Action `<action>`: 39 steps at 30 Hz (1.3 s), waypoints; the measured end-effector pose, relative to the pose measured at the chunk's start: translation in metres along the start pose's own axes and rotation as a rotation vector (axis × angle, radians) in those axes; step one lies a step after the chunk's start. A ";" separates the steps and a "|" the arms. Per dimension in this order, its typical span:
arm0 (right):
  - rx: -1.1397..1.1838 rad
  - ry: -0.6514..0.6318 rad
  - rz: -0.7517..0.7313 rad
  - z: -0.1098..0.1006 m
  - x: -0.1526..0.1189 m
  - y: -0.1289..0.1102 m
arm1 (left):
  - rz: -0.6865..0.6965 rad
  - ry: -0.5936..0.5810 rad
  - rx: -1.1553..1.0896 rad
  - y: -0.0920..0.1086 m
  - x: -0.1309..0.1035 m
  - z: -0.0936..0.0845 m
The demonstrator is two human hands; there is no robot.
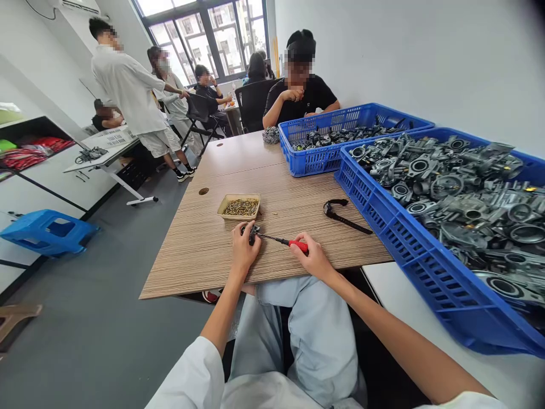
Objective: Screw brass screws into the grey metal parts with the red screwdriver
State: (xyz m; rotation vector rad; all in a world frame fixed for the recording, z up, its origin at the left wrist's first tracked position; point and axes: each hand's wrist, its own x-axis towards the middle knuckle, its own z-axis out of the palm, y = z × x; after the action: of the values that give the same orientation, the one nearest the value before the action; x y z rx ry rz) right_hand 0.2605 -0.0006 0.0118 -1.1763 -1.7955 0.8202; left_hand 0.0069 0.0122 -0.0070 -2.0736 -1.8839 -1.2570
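Observation:
My left hand [244, 249] is closed around a small dark metal part [254, 232] at the table's near side; the fingers cover much of it. In my right hand [313, 257] is a screwdriver [299, 246] with a red handle and a dark shaft, lying nearly level. Its tip points left and meets the metal part, though the exact contact is too small to make out. Just beyond my left hand stands a shallow cream tray [223, 212] full of small brass-coloured screws. A few loose pieces lie beside the tray.
A black wristwatch [340, 217] lies right of my right hand. Two blue crates stand at the right: the near crate [400, 227] heaped with metal castings, the far crate [306, 163] with darker parts. Across the table sits a person in black [321, 94]. Other people are behind.

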 end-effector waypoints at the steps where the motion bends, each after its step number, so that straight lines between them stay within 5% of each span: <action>1: 0.013 -0.012 -0.002 -0.001 -0.001 -0.001 | 0.003 0.000 -0.002 0.000 0.000 0.000; 39: -0.006 -0.006 0.002 -0.002 0.000 -0.002 | -0.010 -0.017 0.009 0.002 0.000 -0.002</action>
State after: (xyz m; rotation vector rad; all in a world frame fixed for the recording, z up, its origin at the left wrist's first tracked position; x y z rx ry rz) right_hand 0.2612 -0.0016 0.0145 -1.1809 -1.8033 0.8215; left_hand 0.0077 0.0110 -0.0050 -2.0803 -1.9054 -1.2342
